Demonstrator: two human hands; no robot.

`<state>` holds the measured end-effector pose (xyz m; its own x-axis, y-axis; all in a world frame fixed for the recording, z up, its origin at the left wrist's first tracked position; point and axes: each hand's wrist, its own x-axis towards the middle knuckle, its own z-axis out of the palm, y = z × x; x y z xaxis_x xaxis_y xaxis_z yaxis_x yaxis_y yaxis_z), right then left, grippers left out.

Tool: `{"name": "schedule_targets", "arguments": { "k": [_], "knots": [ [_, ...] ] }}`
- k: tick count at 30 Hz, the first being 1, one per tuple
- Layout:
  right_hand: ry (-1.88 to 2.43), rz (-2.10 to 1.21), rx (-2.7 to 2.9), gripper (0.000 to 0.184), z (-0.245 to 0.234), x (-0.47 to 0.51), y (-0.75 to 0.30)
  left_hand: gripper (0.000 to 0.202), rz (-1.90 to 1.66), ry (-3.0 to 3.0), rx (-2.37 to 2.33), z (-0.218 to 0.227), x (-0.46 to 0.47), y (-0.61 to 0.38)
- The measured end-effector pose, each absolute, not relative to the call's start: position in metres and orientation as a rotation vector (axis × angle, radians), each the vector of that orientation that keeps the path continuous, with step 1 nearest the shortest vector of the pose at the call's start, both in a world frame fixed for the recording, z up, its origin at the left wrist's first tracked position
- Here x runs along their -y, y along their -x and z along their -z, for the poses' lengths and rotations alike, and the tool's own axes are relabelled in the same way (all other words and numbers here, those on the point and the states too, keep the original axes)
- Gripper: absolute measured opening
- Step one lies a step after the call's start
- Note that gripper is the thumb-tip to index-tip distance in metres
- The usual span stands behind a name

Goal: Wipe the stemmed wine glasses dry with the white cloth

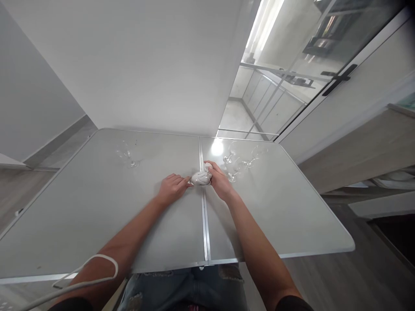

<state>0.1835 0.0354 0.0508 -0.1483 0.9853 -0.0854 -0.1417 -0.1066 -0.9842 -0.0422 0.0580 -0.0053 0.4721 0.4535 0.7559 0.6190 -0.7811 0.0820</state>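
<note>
A clear stemmed glass lies sideways between my hands, over the seam in the middle of the table. White cloth fills its bowl, and a bit of the cloth shows at the mouth. My left hand is closed around the stem and foot end, which the fingers partly hide. At the other end, my right hand curls about the mouth with the cloth in its fingers. Several more clear stemmed glasses sit just beyond my right hand, and further clear glassware is at the far left.
The grey-white folding table has a metal-edged centre seam. A white wall rises behind it. A glazed door stands at the back right. A white cord loops over my left forearm.
</note>
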Motion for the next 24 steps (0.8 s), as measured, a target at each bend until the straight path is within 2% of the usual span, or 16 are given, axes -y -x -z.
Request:
{"name": "schedule_targets", "arguments": {
  "k": [7,11,13,16,19,24],
  "knots": [
    [0.893,-1.041,1.386,0.040,-0.049,-0.026,-0.179,0.026,1.727,2.919,1.297,0.001,-0.047,0.037],
    [0.821,-0.896,1.405,0.041,-0.042,-0.026,-0.184,0.039,1.734,3.356,1.578,-0.007,-0.050,0.039],
    [0.857,-0.892,1.449,0.043,-0.042,-0.026,-0.184,0.041,1.706,3.383,1.636,-0.007,-0.053,0.040],
    [0.965,-1.022,1.429,0.044,-0.044,-0.028,-0.180,0.038,1.727,3.029,1.572,-0.001,-0.056,0.042],
    [1.008,-1.317,1.246,0.048,-0.045,-0.032,-0.179,0.033,1.619,2.810,1.462,0.006,-0.059,0.043],
    [0.785,-1.620,1.369,0.091,-0.050,-0.035,-0.194,0.036,1.643,3.052,1.663,0.001,-0.066,0.048]
  ]
}}
